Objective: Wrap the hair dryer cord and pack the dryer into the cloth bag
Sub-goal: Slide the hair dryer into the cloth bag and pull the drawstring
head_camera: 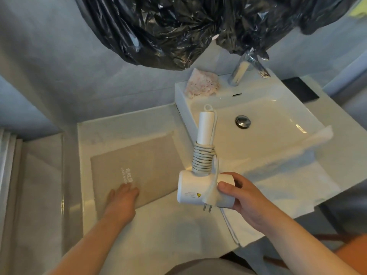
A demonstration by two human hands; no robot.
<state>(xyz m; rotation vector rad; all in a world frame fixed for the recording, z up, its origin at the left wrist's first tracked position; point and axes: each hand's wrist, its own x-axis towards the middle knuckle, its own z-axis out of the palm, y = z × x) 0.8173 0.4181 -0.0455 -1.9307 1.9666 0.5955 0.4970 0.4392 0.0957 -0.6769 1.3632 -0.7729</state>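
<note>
My right hand grips the barrel of a white hair dryer, held above the counter with its handle pointing away from me. Its cord is coiled in several turns round the handle's base, and the plug hangs under the barrel with its two prongs down, pinned by my thumb. A flat beige cloth bag with white lettering lies on the counter to the left. My left hand rests flat on the bag's near edge, fingers spread.
A white square sink with a chrome drain and faucet sits right of the bag. A pink crumpled cloth lies on the sink's back rim. A black plastic bag hangs overhead. The white counter ends near me.
</note>
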